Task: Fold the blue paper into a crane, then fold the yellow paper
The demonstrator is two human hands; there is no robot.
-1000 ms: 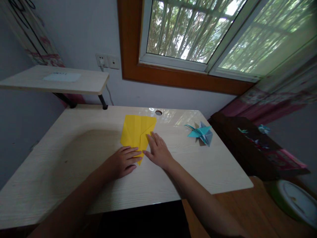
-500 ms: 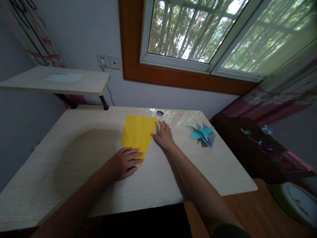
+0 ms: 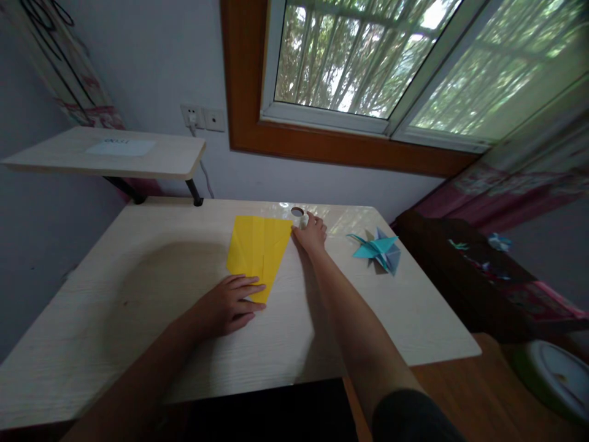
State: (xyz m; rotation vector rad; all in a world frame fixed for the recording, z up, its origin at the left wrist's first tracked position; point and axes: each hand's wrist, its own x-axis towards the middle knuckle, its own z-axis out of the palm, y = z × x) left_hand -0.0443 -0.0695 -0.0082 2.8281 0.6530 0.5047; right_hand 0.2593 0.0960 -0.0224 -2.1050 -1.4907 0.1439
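Note:
A folded yellow paper [image 3: 257, 247] lies flat on the pale wooden desk [image 3: 138, 288], narrowing to a point toward me. My left hand [image 3: 227, 302] lies flat on that near point, fingers together. My right hand [image 3: 313, 232] is stretched to the paper's far right corner, fingertips pressing the edge beside the round cable hole [image 3: 297, 212]. Neither hand grips anything.
A blue folded paper figure [image 3: 378, 248] sits on the desk to the right. A raised shelf [image 3: 151, 158] with a white sheet stands at the back left. A dark bench with small items [image 3: 478, 276] is beyond the desk's right edge, below a window.
My right hand has slid along the paper's right edge from near the point up to the far corner. My left hand has stayed on the near point.

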